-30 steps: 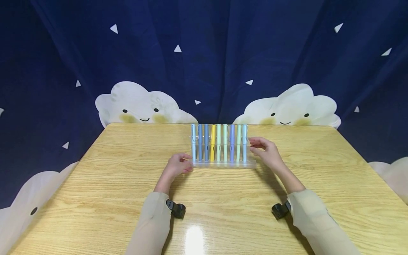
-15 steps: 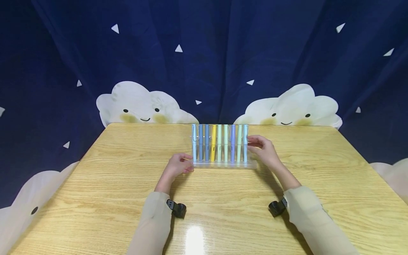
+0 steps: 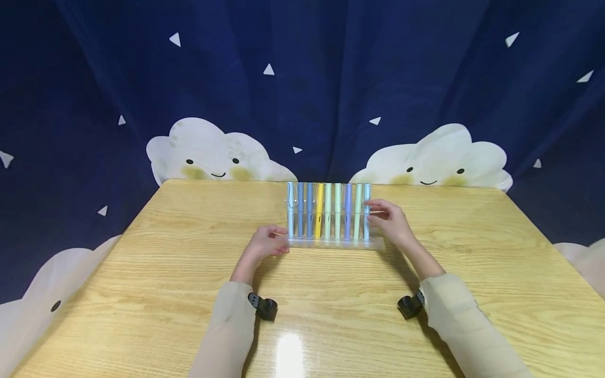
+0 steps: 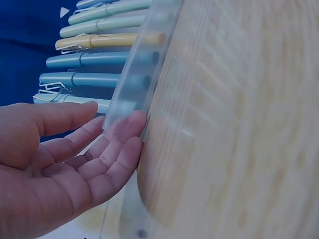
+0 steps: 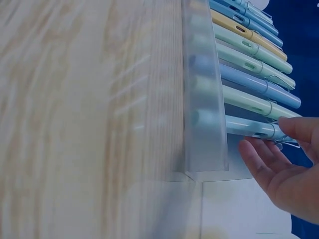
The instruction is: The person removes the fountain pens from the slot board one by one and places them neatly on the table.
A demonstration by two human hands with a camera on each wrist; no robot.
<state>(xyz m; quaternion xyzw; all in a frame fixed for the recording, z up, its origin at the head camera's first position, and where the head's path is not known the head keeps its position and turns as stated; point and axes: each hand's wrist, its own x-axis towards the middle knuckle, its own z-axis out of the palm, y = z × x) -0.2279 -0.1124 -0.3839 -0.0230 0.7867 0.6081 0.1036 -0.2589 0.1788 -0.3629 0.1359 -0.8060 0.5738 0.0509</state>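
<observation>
A clear pen stand [image 3: 302,243] holds a row of several capped pens, upright. At its right end my right hand [image 3: 394,224] has the thumb and fingers on either side of the cap of a light blue pen [image 5: 249,125], pinching it. The pen's lower end still sits in the stand. My left hand [image 3: 264,243] is at the stand's left end. In the left wrist view, its fingers [image 4: 130,124] touch the end of the stand, while the thumb lies apart beside another light blue pen [image 4: 102,104]. Between these stand blue, yellow [image 3: 319,210], green and purple [image 3: 348,212] pens.
The stand is on a wooden table [image 3: 331,294], toward its far edge. Behind hangs a dark blue curtain [image 3: 302,79] with white clouds and triangles. Each wrist wears a black camera, one at the left sleeve [image 3: 222,320] and one at the right sleeve [image 3: 458,315].
My right hand has moved left from beside the stand onto the rightmost light blue pen. The left hand stays at the stand's left end. The head view has shifted slightly.
</observation>
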